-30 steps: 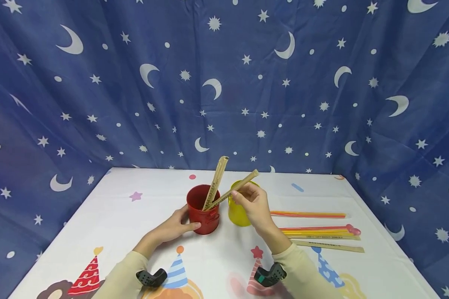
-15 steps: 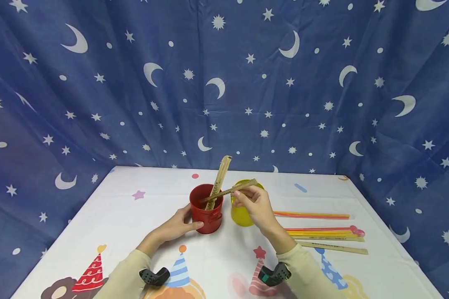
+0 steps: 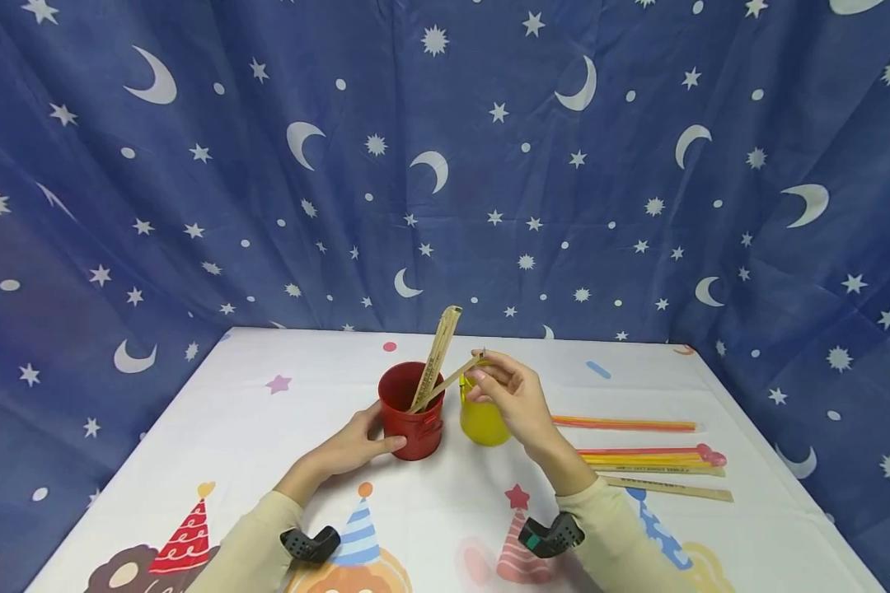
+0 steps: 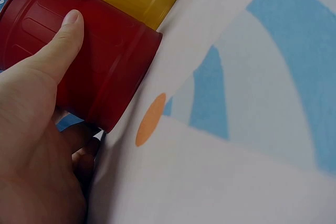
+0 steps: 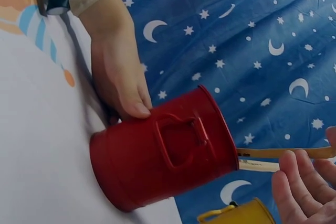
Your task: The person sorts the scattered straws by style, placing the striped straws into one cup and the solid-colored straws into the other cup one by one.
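Note:
A small red metal bucket (image 3: 413, 424) stands on the table. My left hand (image 3: 352, 445) grips its side, the thumb (image 4: 65, 40) on the front and the fingers behind. Brown paper-wrapped chopsticks (image 3: 437, 354) lean upright in the bucket, tops above the rim. My right hand (image 3: 515, 395) pinches the upper end of another paper-wrapped pair of chopsticks (image 3: 455, 375), slanting from the bucket's mouth towards the right. In the right wrist view this pair (image 5: 294, 153) runs from the rim to the fingers. Its lower end is hidden in the bucket.
A yellow bucket (image 3: 482, 424) stands just right of the red one, partly behind my right hand. Further right lie orange and red sticks (image 3: 623, 424), a yellow and pink bundle (image 3: 653, 458) and more paper-wrapped chopsticks (image 3: 671, 487). A blue starry curtain (image 3: 445, 165) hangs behind.
The pinched chopsticks swung flatter across the bucket, then tilted back up with their lower end by the standing ones. My right hand stays near the yellow bucket; the left keeps its grip.

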The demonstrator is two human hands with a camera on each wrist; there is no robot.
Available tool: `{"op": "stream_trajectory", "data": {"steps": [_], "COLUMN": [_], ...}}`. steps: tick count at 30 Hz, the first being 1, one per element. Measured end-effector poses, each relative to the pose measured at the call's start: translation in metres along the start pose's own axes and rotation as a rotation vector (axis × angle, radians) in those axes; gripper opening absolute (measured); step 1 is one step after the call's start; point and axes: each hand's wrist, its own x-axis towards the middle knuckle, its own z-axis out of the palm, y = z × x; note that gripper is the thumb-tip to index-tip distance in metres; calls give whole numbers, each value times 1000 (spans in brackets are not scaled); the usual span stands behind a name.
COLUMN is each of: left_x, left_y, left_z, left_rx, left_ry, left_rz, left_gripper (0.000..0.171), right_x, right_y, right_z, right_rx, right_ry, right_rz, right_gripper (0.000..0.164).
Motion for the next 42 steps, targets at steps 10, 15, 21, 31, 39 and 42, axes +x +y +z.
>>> {"op": "stream_trajectory", "data": {"steps": [10, 15, 21, 31, 39, 42], "left_x": [3, 2, 0, 3, 2, 2], "left_y": [0, 1, 2, 4, 3, 3], "left_z": [0, 0, 0, -4, -3, -2], "left_rx": [-3, -10, -7, -13, -13, -11], "left_ry": [-8, -4, -15, -11, -9, -15], "left_rz": [6, 3, 3, -7, 1, 4], "left_gripper": [86, 86, 86, 88, 87, 87], "right_x": [3, 4, 5, 4, -11, -20], "right_y": [-7, -11, -16, -29, -24, -20], "right_z": [-18, -22, -26, -45, -74, -87], "right_rx": [-60, -91, -101, -66, -129, -177], "right_ry": [25, 44, 62, 39, 10, -5], "right_rz": [-6, -14, -11, -63, -30, -8], "right_gripper": [39, 39, 32, 30, 26, 26]}}
